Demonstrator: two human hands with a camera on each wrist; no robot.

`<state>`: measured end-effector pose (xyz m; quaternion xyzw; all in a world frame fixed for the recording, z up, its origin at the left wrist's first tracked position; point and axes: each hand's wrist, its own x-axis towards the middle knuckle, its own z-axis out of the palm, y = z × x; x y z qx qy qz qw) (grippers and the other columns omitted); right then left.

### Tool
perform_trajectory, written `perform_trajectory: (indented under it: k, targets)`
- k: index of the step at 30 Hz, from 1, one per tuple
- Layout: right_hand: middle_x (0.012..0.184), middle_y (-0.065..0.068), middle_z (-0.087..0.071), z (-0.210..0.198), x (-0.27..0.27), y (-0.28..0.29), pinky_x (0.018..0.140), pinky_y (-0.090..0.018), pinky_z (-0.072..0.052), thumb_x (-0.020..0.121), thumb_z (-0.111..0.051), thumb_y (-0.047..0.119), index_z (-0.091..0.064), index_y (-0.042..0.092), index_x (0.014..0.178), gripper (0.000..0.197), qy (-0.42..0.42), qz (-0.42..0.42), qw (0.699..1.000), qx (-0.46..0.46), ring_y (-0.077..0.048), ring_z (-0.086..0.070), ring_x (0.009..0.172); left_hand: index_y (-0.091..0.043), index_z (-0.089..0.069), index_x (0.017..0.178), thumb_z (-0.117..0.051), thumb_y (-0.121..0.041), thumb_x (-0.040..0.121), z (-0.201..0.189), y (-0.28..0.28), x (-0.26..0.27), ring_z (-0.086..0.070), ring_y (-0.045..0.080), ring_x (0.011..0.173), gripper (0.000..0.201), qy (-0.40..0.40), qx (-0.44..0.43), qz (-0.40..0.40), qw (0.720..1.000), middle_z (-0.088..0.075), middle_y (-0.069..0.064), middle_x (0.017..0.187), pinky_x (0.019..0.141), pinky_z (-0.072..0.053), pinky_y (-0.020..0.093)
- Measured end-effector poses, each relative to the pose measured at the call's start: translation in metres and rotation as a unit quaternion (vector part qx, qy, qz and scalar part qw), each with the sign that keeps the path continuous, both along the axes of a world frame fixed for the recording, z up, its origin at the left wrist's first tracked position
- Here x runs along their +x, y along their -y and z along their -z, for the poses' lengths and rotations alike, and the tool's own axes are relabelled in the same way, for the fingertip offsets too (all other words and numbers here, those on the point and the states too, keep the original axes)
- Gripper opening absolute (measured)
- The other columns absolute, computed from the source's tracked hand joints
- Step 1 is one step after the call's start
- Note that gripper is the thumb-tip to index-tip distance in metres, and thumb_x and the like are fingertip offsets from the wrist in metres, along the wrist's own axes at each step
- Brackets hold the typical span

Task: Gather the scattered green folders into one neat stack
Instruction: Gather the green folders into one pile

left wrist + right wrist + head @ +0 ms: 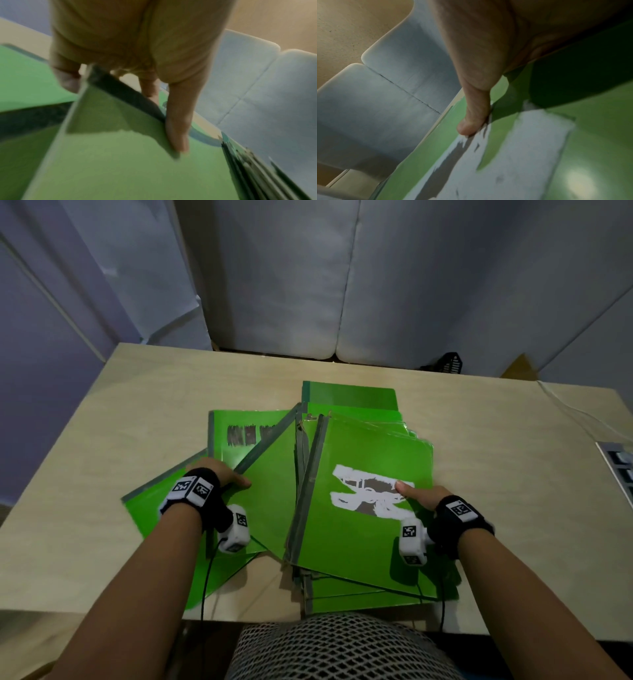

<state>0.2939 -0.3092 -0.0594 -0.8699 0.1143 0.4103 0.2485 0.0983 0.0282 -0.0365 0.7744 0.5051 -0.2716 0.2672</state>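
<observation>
The left hand (222,477) grips the grey-taped spine edge of a plain green folder (270,484), thumb laid on top of the cover and fingers curled under the edge, as the left wrist view shows with the thumb (176,129) pressed onto the green face. That folder is tilted, its spine running diagonally away toward the far middle of the table (513,474), and it overlaps two others: a folder with a dark scribbled patch (239,436) lying farther back, and a low folder (150,508) fanned out toward the table's left edge. The right hand (423,498) holds the right side of the top folder (359,542), the one with a torn white label (370,494); its thumb (471,121) lies on the label while the other fingers are out of sight beyond the folder's right edge, so the hold looks like a pinch across that edge. This labelled folder sits askew on a thick pile of green folders (363,597) near the front edge of the table, slightly right of centre, their corners sticking out at different angles; one darker green folder (349,395) pokes out at the far side of the pile. Both wrists wear black bands with white marker blocks. A keyboard (620,470) shows at the table's right edge, and pale grey cushions (376,285) stand behind the far edge.
</observation>
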Motion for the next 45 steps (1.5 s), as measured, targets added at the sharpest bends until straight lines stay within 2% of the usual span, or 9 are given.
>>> perform_trajectory:
  k: [7,11,14,24,29,37,39,41,45]
  targets:
    - [0.136,-0.024,-0.05,-0.003,-0.004,-0.004,0.085,-0.042,-0.049,0.073,-0.07,0.058,-0.043,0.0,0.137,0.091,-0.005,0.02,1.0,0.016,-0.036,-0.055,0.107,-0.012,-0.041,0.052,-0.078,-0.019,0.076,-0.042,0.013,0.004,-0.05,0.026,0.069,0.045,0.192,0.088,-0.023,0.977,-0.045,0.006,0.058,0.062,-0.038,0.028]
    - [0.14,-0.023,-0.047,-0.004,-0.011,-0.009,0.098,-0.049,-0.047,0.069,-0.07,0.062,-0.043,0.0,0.137,0.096,0.001,0.035,0.999,0.028,-0.039,-0.053,0.119,-0.001,-0.063,0.072,-0.066,-0.005,0.079,-0.106,0.03,0.028,-0.063,0.038,0.094,0.009,0.231,0.195,0.081,0.95,-0.064,0.022,0.085,0.074,-0.048,0.036]
    - [0.14,-0.024,-0.047,-0.003,-0.013,-0.013,0.098,-0.052,-0.046,0.069,-0.069,0.065,-0.042,0.0,0.138,0.098,0.008,0.052,0.998,0.033,-0.041,-0.053,0.118,0.001,-0.067,0.093,-0.06,-0.002,0.081,-0.15,0.034,0.04,-0.06,0.04,0.1,0.015,0.251,0.267,0.158,0.917,-0.065,0.024,0.099,0.082,-0.048,0.041]
    - [0.139,-0.024,-0.049,-0.008,-0.008,-0.005,0.094,-0.045,-0.048,0.075,-0.067,0.06,-0.039,0.001,0.142,0.093,0.011,0.073,0.996,0.044,-0.039,-0.055,0.115,-0.018,-0.028,0.057,-0.053,0.003,0.082,-0.224,0.066,0.054,-0.045,0.03,0.07,0.041,0.327,0.325,0.26,0.849,-0.037,0.004,0.062,0.071,-0.046,0.043]
    - [0.14,-0.023,-0.048,-0.007,-0.009,-0.004,0.092,-0.042,-0.047,0.077,-0.066,0.057,-0.039,0.001,0.142,0.09,0.018,0.075,0.996,0.049,-0.039,-0.054,0.118,-0.012,-0.038,0.07,-0.057,-0.002,0.083,-0.257,0.069,0.062,-0.05,0.033,0.076,0.025,0.419,0.353,0.261,0.795,-0.047,0.013,0.078,0.071,-0.042,0.043]
    - [0.147,-0.022,-0.039,-0.009,-0.01,-0.005,0.105,-0.038,-0.04,0.083,-0.06,0.056,-0.039,-0.003,0.14,0.085,0.038,0.051,0.998,0.029,-0.036,-0.045,0.13,-0.02,-0.036,0.069,-0.06,-0.02,0.088,-0.178,0.045,0.073,-0.053,0.028,0.079,0.031,0.491,0.178,0.037,0.852,-0.05,0.009,0.075,0.065,-0.031,0.031]
    - [0.147,-0.022,-0.039,-0.009,-0.01,-0.004,0.105,-0.039,-0.04,0.083,-0.06,0.055,-0.04,-0.003,0.14,0.084,0.037,0.058,0.997,0.037,-0.036,-0.045,0.13,-0.014,-0.046,0.088,-0.058,-0.014,0.09,-0.134,0.055,0.07,-0.06,0.037,0.091,0.012,0.462,0.125,0.034,0.878,-0.061,0.022,0.09,0.071,-0.038,0.036]
    - [0.149,-0.02,-0.038,-0.008,-0.011,-0.002,0.107,-0.041,-0.038,0.081,-0.058,0.062,-0.039,0.001,0.142,0.088,0.037,0.079,0.994,0.06,-0.035,-0.044,0.131,-0.01,-0.04,0.128,-0.054,-0.009,0.092,-0.09,0.066,0.063,-0.061,0.043,0.099,0.038,0.401,0.087,0.028,0.912,-0.063,0.03,0.107,0.079,-0.044,0.039]
    - [0.157,-0.011,-0.024,0.002,-0.005,0.003,0.111,-0.053,-0.026,0.039,-0.049,0.096,-0.027,0.024,0.149,0.134,-0.013,0.171,0.971,0.168,-0.035,-0.031,0.139,-0.012,-0.019,0.15,-0.055,-0.011,0.094,-0.019,0.075,0.047,-0.055,0.041,0.118,0.066,0.283,-0.004,-0.027,0.959,-0.054,0.027,0.132,0.098,-0.042,0.042]
